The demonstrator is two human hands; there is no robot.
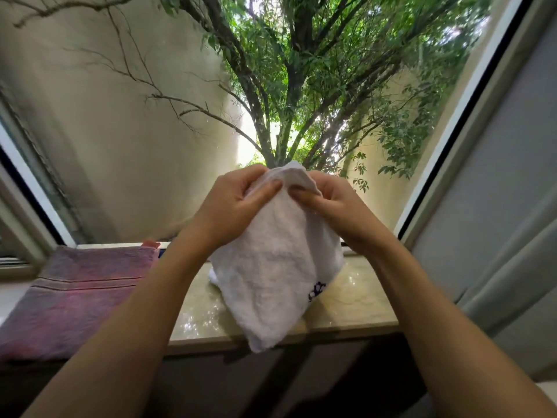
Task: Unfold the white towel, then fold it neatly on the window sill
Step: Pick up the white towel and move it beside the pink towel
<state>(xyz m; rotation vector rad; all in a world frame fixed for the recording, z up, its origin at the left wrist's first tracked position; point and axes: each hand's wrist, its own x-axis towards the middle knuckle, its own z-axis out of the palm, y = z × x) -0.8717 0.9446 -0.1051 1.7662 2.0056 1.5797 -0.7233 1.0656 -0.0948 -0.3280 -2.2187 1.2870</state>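
The white towel (274,267) hangs in folded layers above the window sill (355,300), a small dark blue mark showing near its right edge. My left hand (232,203) pinches its top corner from the left. My right hand (334,206) pinches the same top corner from the right, thumbs almost touching. The towel's lowest corner dangles past the sill's front edge, and a bit of it rests on the stone at the back.
A folded pink-purple towel (78,294) lies on the sill to the left. The window glass (150,131) stands right behind, with a tree outside. A grey curtain (497,236) hangs at the right.
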